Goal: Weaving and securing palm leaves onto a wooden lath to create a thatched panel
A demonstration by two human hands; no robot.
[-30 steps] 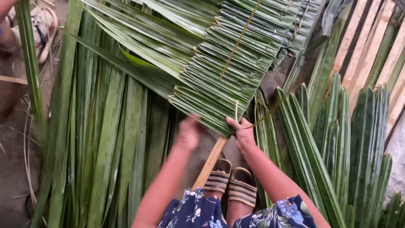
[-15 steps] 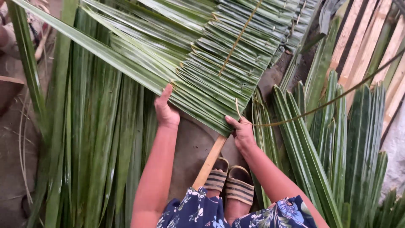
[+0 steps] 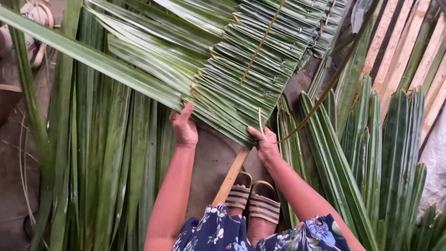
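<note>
A panel of folded green palm leaves [image 3: 260, 69] lies in front of me, stitched along a thin yellow rib [image 3: 262, 42]. My left hand [image 3: 184, 128] grips the long green leaf [image 3: 93, 58] at the panel's near edge. My right hand [image 3: 265, 144] pinches the panel's near corner and holds a thin strip [image 3: 320, 100] that curves up to the right. A light wooden stick [image 3: 231, 176] runs under the panel toward my sandalled feet [image 3: 253, 200].
Long loose palm leaves [image 3: 111, 158] cover the ground to the left. More cut leaves [image 3: 371, 153] stand on the right. Pale wooden slats [image 3: 409, 51] are at the upper right. A pale round object [image 3: 35, 16] lies at the top left.
My left hand rose from beside the stick to the panel's edge and took hold of a long leaf, now pulled across to the left. The thin strip swung up right.
</note>
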